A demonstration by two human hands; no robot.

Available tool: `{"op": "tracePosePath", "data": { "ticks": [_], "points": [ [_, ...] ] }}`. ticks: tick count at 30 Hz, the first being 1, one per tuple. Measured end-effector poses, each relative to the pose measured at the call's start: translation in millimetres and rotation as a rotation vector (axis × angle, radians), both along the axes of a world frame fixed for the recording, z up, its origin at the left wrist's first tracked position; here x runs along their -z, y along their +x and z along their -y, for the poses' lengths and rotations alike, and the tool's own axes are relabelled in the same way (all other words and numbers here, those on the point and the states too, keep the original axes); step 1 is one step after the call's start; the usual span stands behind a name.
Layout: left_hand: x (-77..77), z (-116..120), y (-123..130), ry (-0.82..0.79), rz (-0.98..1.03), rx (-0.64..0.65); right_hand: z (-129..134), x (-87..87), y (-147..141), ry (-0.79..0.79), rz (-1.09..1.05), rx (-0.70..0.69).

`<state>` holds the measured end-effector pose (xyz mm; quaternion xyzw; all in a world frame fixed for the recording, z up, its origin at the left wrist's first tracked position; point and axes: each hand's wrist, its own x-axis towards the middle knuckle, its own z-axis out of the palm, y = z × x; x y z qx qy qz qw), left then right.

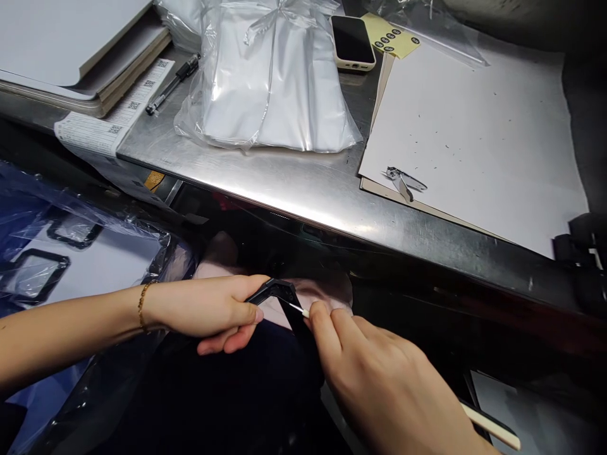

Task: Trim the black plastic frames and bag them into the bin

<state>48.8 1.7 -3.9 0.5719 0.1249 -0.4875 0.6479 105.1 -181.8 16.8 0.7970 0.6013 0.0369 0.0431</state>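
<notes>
My left hand [222, 313] grips a black plastic frame [283, 289] by one side, thumb on top and fingers curled beneath. The frame is held above my lap, with a corner turned up. My right hand [379, 360] is closed around a slim cream-handled tool [493, 424], whose handle end sticks out beyond the wrist. Its thin metal tip touches or nearly touches the inner edge of the frame near that corner; the exact kind of tool cannot be made out. Part of the frame is hidden behind my right fingers.
Across the metal table [303, 196] lie a bag of silvery pouches [270, 82], a phone [353, 43], a pen [173, 85] and a white sheet [478, 139] bearing a nail clipper [403, 182] and dark specks. Similar black frames [40, 276] lie in a plastic-lined bin at left.
</notes>
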Motion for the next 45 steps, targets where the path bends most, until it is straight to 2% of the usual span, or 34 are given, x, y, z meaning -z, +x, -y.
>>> {"op": "tracePosePath", "data": {
  "ticks": [5,7,9,11,13,17,20,23,25,27,30,31,33,35,38,45],
  "points": [
    [2.0,-0.1,0.3,-0.001,-0.002,0.004,0.4,-1.4,-0.4,-0.023,0.005,0.003],
    [3.9,-1.3,0.9,-0.016,-0.005,-0.013,4.6,-2.9,3.6,-0.048,-0.079,0.004],
    [5.3,-2.9,1.2,-0.029,-0.005,-0.033,10.8,-3.3,12.3,0.011,-0.232,0.04],
    [6.1,-4.1,1.1,-0.045,-0.007,-0.047,16.8,-0.9,27.6,0.161,-0.316,0.118],
    [6.5,-4.9,0.7,-0.053,-0.006,-0.054,21.1,5.1,50.2,0.284,-0.202,0.24],
    [7.2,-5.7,-0.4,-0.061,0.012,-0.058,27.8,25.9,107.0,0.353,0.207,0.474],
    [6.8,-6.0,-0.8,-0.069,0.028,-0.076,36.1,42.8,143.7,0.371,0.238,0.52],
    [5.4,-5.9,-0.6,-0.069,0.031,-0.087,40.8,52.6,158.0,0.43,0.244,0.527],
    [4.5,-5.6,-0.2,-0.066,0.028,-0.094,36.4,50.9,146.8,0.536,0.26,0.516],
    [3.8,-5.2,0.1,-0.066,0.023,-0.097,25.2,43.1,117.8,0.641,0.232,0.447],
    [3.2,-4.3,0.9,-0.068,0.018,-0.092,2.8,30.0,58.7,0.689,0.029,0.228],
    [3.0,-4.0,1.4,-0.065,0.018,-0.092,-4.1,28.0,41.2,0.694,-0.122,0.115],
    [2.6,-3.4,2.6,-0.054,0.026,-0.092,-15.2,28.9,16.9,0.67,-0.228,-0.013],
    [2.4,-3.2,3.6,-0.043,0.03,-0.098,-22.2,34.2,7.5,0.64,-0.238,-0.049],
    [2.9,-3.5,4.1,-0.046,0.022,-0.102,-27.0,41.0,8.9,0.602,-0.224,-0.034],
    [5.1,-4.6,2.6,-0.055,0.022,-0.107,-31.6,36.9,6.1,0.506,-0.221,0.013]
  ]
}}
